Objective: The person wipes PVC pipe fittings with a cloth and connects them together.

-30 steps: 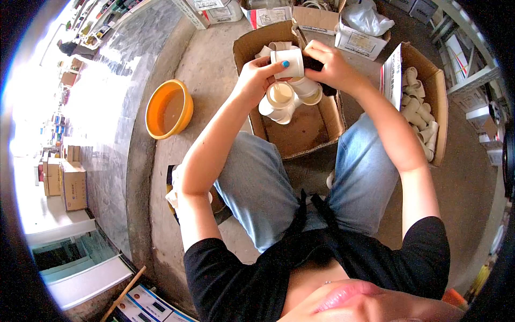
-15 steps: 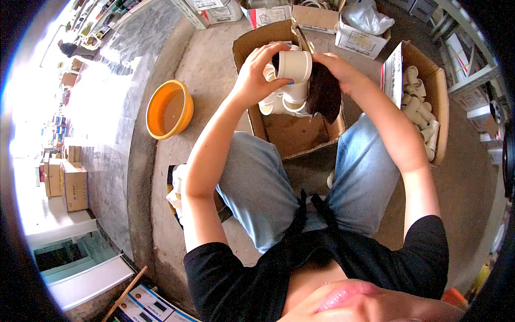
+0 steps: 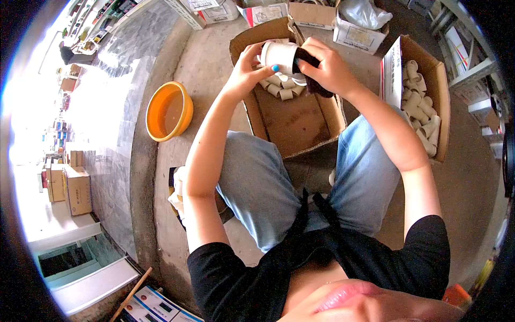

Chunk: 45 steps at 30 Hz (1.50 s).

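A white plastic pipe fitting (image 3: 279, 55) is held up over the open cardboard box (image 3: 300, 129) between my knees. My left hand (image 3: 244, 75) grips its left side, with the thumb along the lower edge. At the right end of the fitting, my right hand (image 3: 330, 67) is closed on a dark cloth (image 3: 320, 89), bunched against or into the opening; how far it goes in is hidden. Below the hands, several white pipe fittings (image 3: 286, 94) lie at the far end of the box.
To the right stands another cardboard box (image 3: 441, 102) with many white fittings (image 3: 416, 104). A yellow basin (image 3: 186, 107) sits on the floor at left. Cartons, one with a plastic bag (image 3: 365, 16), line the back. Metal shelving (image 3: 475, 75) borders the right side.
The fitting has turned and shifted slightly left, its opening now toward my right hand. The cloth, which hung down long before, is now gathered up at the opening.
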### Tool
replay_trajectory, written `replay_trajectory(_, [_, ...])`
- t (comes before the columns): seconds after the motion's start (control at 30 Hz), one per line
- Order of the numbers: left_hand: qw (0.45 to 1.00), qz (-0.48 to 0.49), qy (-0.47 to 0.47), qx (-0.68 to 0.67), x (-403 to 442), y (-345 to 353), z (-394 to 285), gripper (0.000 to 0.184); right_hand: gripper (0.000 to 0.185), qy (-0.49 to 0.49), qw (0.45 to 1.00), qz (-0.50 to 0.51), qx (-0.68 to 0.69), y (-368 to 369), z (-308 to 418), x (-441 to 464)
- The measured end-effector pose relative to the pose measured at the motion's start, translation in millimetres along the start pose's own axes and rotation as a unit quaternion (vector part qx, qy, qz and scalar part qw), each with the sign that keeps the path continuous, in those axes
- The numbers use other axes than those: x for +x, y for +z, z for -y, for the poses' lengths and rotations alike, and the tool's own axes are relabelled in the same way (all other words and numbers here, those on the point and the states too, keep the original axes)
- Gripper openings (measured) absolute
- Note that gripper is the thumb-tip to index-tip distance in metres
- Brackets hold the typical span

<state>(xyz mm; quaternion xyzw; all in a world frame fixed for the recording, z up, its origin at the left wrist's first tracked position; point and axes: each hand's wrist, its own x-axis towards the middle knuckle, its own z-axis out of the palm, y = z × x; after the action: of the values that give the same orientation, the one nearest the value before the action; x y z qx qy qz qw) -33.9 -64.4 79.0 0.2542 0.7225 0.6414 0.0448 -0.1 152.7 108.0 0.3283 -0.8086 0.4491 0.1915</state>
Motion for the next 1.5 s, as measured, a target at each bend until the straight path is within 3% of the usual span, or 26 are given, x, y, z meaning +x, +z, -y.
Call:
replay_trajectory(0.1, [0.998,0.02,0.036,0.043,-0.6,-3.9,-0.3,0.066,0.024,-0.004,1.0,0.02,0.003,1.7,-2.5,-1.8])
replay_trajectory(0.17, [0.983,0.016,0.085,0.164,-1.1,-4.6,-7.8,0.066,0.024,0.012,0.999,0.05,0.013,2.2,-4.9,-3.5])
replay_trajectory(0.23, [0.936,0.011,0.141,0.324,-2.5,-6.4,-13.6,0.067,0.025,0.04,0.995,0.076,0.046,2.2,-11.1,-2.4])
replay_trajectory(0.3, [0.921,-0.021,0.17,0.349,-3.7,-1.1,-15.7,0.066,0.027,0.12,0.982,0.085,0.122,4.3,-15.7,-2.2])
replay_trajectory(0.37, [0.896,-0.056,0.195,0.396,-9.7,6.6,-27.0,0.066,0.028,0.248,0.936,0.077,0.238,9.2,-17.5,-3.0])
replay_trajectory(0.5, [0.84,-0.084,0.273,0.462,-14.9,15.4,-32.6,0.066,0.025,0.398,0.805,0.102,0.428,-1.5,-12.8,1.2])
replay_trajectory(0.53, [0.829,-0.085,0.277,0.478,-16.2,17.4,-32.7,0.067,0.025,0.413,0.796,0.099,0.431,-4.1,-18.7,-1.0])
replay_trajectory(0.67, [0.837,-0.09,0.288,0.457,-8.6,17.8,-28.9,0.073,0.024,0.348,0.832,0.101,0.42,-9.8,-20.9,-0.9])
replay_trajectory(0.73, [0.95,-0.051,0.21,0.227,-4.0,14.0,-15.4,0.078,0.025,0.262,0.911,0.071,0.31,-11.3,-11.5,0.6])
replay_trajectory(0.8, [0.995,0.002,0.091,0.026,-3.4,5.6,-7.2,0.086,0.027,0.185,0.964,0.057,0.18,-15.1,-0.3,1.7])
replay_trajectory(0.83, [0.996,0.042,0.073,-0.021,-1.7,0.9,-7.0,0.08,0.027,0.158,0.977,0.044,0.138,-15.7,0.5,1.4])
replay_trajectory(0.93, [0.998,0.038,0.03,0.03,-5.6,-5.2,-3.5,0.073,0.025,0.038,0.998,0.0,0.041,-13.2,-1.3,-1.0])
replay_trajectory(1.0, [0.996,0.034,0.026,0.084,-7.0,-5.3,-4.0,0.069,0.024,0.029,0.999,0.015,-0.019,-15.1,5.6,-3.2])
replay_trajectory(1.2, [0.996,0.082,0.036,0.015,-3.1,-5.4,-12.6,0.064,0.024,-0.025,0.996,0.021,-0.084,-8.0,8.1,-7.8])
replay_trajectory(1.3, [0.996,0.075,-0.033,-0.033,-7.9,-2.2,-20.9,0.07,0.024,0.001,0.999,0.026,-0.045,-5.2,6.1,-7.8])
replay_trajectory(1.4, [0.997,0.062,-0.011,0.033,-9.2,-3.4,-22.0,0.063,0.025,0.022,1.0,-0.003,0.012,2.4,-3.2,-6.8])
replay_trajectory(1.5, [0.964,0.027,0.108,0.241,-7.8,-1.0,-23.6,0.061,0.029,0.174,0.976,0.03,0.128,-0.6,-1.8,-5.1])
